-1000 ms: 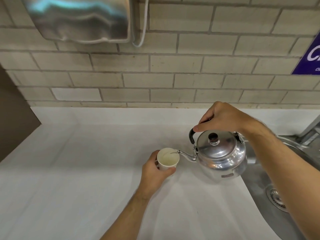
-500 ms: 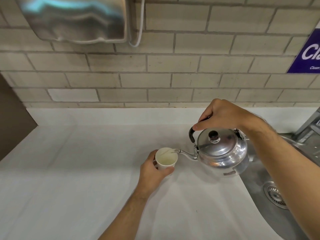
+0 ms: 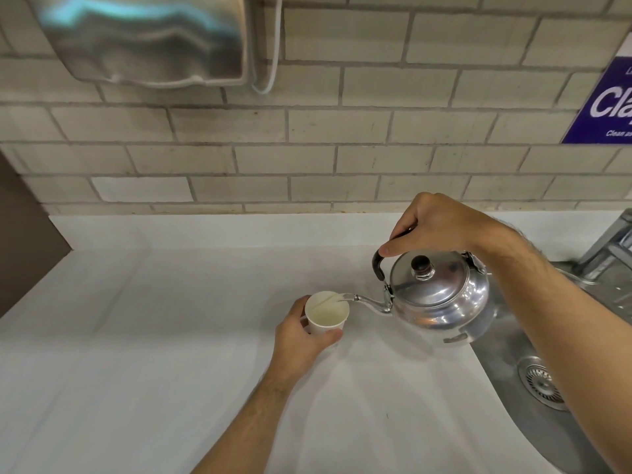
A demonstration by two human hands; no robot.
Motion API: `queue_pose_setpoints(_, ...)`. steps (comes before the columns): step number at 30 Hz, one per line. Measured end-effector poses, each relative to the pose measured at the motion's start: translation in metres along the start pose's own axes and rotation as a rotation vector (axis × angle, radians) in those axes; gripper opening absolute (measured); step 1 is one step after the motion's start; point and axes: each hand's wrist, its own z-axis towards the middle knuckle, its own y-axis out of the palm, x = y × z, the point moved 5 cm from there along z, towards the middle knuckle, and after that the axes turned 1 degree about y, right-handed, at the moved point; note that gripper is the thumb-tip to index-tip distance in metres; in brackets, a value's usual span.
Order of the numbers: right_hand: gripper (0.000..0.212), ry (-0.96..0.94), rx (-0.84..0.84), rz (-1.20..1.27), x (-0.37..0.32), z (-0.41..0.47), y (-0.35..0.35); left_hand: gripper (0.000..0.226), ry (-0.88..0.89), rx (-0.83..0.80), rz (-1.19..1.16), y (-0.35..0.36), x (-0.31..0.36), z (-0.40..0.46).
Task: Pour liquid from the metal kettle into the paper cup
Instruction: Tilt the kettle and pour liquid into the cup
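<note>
A: Where is the cup?
B: The paper cup (image 3: pixel 326 314) sits on the white counter (image 3: pixel 154 336), left of the sink (image 3: pixel 513 388), with the left hand (image 3: pixel 301 340) curled round its side.
A: And the kettle?
B: The metal kettle (image 3: pixel 441 295) hangs at the sink's left edge, tipped away from the sink, its spout (image 3: pixel 362 299) reaching over the cup's rim. The right hand (image 3: pixel 441 227) grips the black handle (image 3: pixel 378 268) from above.
A: Is it pouring?
B: No stream can be made out.
</note>
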Motion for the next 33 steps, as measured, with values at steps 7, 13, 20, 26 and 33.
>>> queue_pose_setpoints(7, 0.016, 0.001, -0.004, -0.015, -0.002, 0.000, -0.002, 0.059, -0.001, -0.005, 0.010, -0.001, 0.000, 0.000)
queue_pose_setpoints(13, 0.018, 0.008, -0.007, -0.021, -0.001, 0.000, -0.003, 0.059, -0.002, -0.008, 0.013, -0.001, 0.001, -0.001)
queue_pose_setpoints(20, 0.019, 0.014, -0.010, -0.022, -0.002, -0.001, -0.003, 0.061, -0.004, -0.010, 0.030, 0.000, 0.002, -0.001)
queue_pose_setpoints(26, 0.016, 0.049, -0.022, 0.094, 0.007, -0.005, -0.001, 0.061, -0.016, -0.012, 0.020, 0.000, 0.002, -0.001)
queue_pose_setpoints(33, 0.012, 0.097, -0.008, 0.266, 0.032, -0.008, 0.012, 0.063, -0.005, -0.005, 0.009, -0.001, 0.003, -0.003)
